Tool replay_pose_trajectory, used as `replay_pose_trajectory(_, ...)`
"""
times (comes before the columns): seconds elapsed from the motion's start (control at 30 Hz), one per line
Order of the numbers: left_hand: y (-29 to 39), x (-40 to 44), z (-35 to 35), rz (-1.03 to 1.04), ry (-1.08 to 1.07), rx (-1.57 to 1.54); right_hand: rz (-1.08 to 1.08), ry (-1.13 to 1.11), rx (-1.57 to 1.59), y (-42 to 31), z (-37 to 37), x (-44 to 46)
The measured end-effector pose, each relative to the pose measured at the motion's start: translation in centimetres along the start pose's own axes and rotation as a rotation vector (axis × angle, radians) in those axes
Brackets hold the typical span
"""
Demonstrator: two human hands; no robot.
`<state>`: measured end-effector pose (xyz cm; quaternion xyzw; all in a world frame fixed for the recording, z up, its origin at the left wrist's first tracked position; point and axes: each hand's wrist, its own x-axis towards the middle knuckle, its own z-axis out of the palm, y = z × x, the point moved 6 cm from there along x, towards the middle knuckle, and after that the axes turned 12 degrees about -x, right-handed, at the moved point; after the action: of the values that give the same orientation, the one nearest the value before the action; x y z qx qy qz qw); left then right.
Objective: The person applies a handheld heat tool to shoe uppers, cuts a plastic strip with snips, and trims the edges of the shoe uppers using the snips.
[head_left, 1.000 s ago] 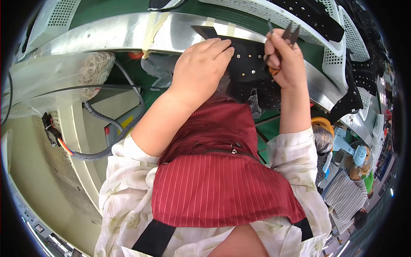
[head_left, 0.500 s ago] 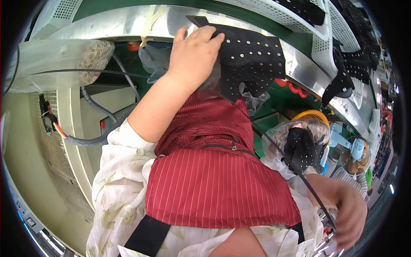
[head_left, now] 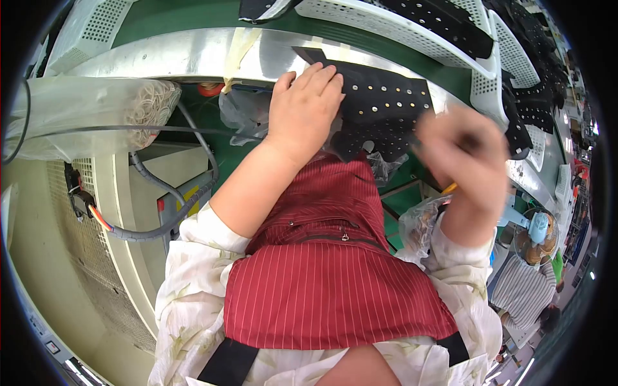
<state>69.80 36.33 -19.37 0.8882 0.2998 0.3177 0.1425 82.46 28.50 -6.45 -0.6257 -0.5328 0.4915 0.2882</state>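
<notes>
My left hand [head_left: 306, 110] lies with fingers spread over the left end of a black piece of fabric with metal studs [head_left: 384, 103], which rests on the shiny metal edge [head_left: 174, 55] and hangs down over it. My right hand [head_left: 465, 145] is raised beside the fabric's right end, smeared by motion. Its fingers are blurred, and whether it holds anything cannot be made out. The fabric's lower part hangs above my red striped apron [head_left: 328, 289].
White perforated baskets [head_left: 399, 29] with black studded pieces stand behind the metal edge. A clear bag of rubber bands [head_left: 151, 106] is at the left, above grey cables [head_left: 161, 231]. A fan [head_left: 537, 237] and a person in a striped shirt [head_left: 524, 289] are at the right.
My right hand first left the fabric with scissors in it, swung down to the lower right, and has come back up near the fabric. My left hand stays on the fabric.
</notes>
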Motion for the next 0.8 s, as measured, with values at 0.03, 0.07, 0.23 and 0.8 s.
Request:
replay_pose_trajectory(0.03,-0.2,-0.1,0.0,0.001,0.001,-0.027,0.003,0.056,-0.197,1.8,0.3,3.1)
replay_pose_trajectory(0.07,-0.4,-0.1,0.1,-0.006,-0.004,-0.032,0.005,0.11,-0.395,3.9,0.8,5.3)
replay_pose_trajectory(0.23,-0.6,-0.5,-0.2,-0.046,0.1,-0.066,-0.08,0.218,-0.408,6.7,1.4,11.0)
replay_pose_trajectory(0.8,-0.9,-1.1,0.1,-0.03,0.126,-0.055,0.079,0.186,-0.525,8.7,1.6,13.4)
